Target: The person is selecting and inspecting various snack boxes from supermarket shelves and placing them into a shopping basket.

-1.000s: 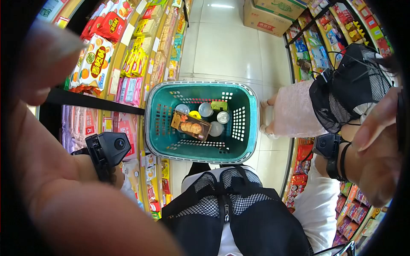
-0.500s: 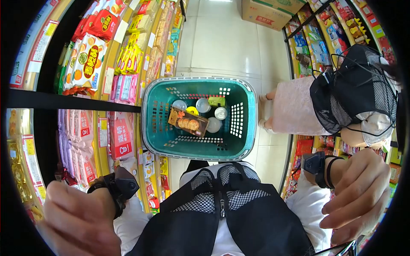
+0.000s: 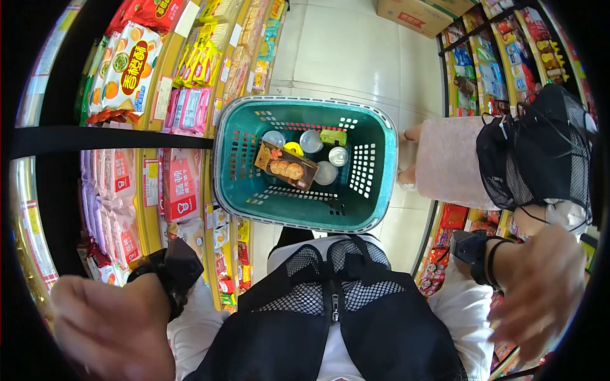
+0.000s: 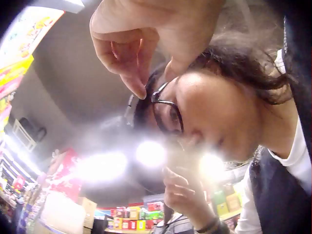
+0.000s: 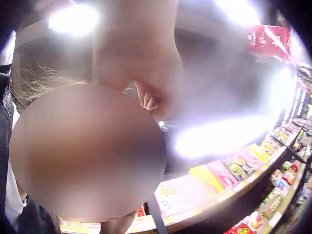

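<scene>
My left hand [image 3: 105, 327] hovers low at the left beside my chest, holding nothing. In the left wrist view its fingers [image 4: 124, 46] are loosely curled close to my head. My right hand [image 3: 540, 295] is blurred at the right with fingers spread and nothing in it. Below and ahead of me sits a teal shopping basket [image 3: 372, 159]. It holds a brown biscuit box [image 3: 286, 167], several bottles seen cap-up [image 3: 311, 141] and a small green pack [image 3: 333, 136]. Neither hand touches the basket.
Snack shelves [image 3: 181, 101] line the aisle on the left and more shelves [image 3: 489, 57] on the right. Another person in a pink skirt [image 3: 448, 165] and black mesh vest stands right of the basket. A cardboard box [image 3: 413, 13] lies at the far end of the tiled floor.
Both hands have dropped from right in front of the camera to beside my chest. The right hand is now blurred. The basket and its contents are as before.
</scene>
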